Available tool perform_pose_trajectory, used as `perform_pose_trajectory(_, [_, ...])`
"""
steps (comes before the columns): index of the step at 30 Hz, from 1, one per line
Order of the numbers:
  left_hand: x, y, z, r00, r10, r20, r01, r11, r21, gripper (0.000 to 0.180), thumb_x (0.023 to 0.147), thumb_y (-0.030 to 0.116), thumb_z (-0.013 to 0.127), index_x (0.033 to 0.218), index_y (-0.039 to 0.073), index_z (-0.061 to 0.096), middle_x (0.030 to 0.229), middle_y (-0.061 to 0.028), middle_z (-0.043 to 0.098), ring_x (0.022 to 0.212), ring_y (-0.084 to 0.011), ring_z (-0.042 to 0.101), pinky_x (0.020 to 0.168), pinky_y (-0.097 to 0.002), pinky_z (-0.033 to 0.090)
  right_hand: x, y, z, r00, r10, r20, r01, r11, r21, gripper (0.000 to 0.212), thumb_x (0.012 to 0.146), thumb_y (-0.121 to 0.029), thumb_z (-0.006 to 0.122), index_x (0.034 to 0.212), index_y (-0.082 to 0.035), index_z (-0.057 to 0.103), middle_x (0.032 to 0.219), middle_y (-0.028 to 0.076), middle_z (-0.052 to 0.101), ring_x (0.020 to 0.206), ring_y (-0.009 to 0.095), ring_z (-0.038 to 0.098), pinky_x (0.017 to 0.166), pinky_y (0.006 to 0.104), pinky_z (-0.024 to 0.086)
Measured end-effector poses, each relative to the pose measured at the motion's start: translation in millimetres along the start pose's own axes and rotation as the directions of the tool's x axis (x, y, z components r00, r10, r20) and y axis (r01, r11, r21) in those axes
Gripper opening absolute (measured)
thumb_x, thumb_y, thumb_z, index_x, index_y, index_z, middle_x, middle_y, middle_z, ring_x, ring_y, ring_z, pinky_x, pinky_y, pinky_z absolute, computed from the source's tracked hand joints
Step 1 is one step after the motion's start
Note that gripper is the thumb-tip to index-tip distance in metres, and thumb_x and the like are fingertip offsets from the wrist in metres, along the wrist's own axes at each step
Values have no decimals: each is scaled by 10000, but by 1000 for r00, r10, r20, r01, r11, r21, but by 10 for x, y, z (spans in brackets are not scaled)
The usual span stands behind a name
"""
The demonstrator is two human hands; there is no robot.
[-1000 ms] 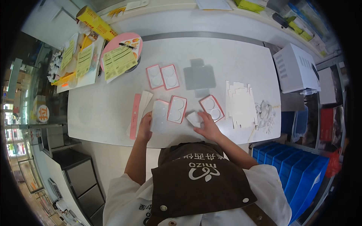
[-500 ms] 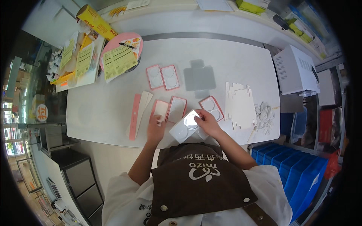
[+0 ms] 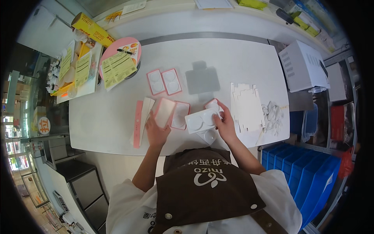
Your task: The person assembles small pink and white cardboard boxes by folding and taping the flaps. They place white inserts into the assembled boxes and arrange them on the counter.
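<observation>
My left hand grips the near end of a shallow pink-edged box with a bare cream inside, thumb and fingers on its opposite sides. In my right hand is a white plastic tray insert with two round hollows, pinched by its right end above the table. Just right of the left hand's box lies a pink box with an insert in it. Another pink box is partly hidden behind the held insert. Below that insert, more inserts show near the table's front edge.
Two filled pink boxes lie farther back, beside a grey cross-shaped sheet. Flat pink and cream strips lie left. Stacked cream card blanks and crumpled clear plastic are right. A pink round stand holds yellow slips.
My left hand has tilted the pink box, turning its bare inside into view. My right hand has raised and levelled the insert, turning its hollows into view. The head view has shifted slightly.
</observation>
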State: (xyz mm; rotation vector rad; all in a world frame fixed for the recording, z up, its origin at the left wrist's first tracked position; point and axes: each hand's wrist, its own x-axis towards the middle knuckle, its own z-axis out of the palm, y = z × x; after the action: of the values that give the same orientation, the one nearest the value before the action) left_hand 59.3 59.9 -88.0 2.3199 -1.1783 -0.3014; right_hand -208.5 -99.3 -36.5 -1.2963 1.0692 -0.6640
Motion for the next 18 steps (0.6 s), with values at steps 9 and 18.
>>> perform_pose_trajectory(9, [-17, 1035, -165, 936, 330, 118, -296, 925, -238, 1044, 740, 208, 860, 1614, 72, 306, 1403, -224, 551, 1200, -413, 637, 907, -457, 589, 114, -346, 166, 892, -446, -68, 383, 828, -410, 427, 993, -82, 625, 1414, -53, 564, 1164, 134, 678, 919, 245, 664, 858, 353, 548])
perform_pose_trajectory(18, [-38, 1109, -192, 960, 268, 85, -245, 945, -217, 1041, 719, 157, 846, 1612, 92, 315, 1454, -219, 493, 1290, -410, 574, 964, -458, 568, 93, -579, 10, 963, -269, 0, 252, 901, -352, 386, 992, -111, 655, 1374, -64, 627, 1134, 152, 711, 922, 236, 691, 810, 328, 544])
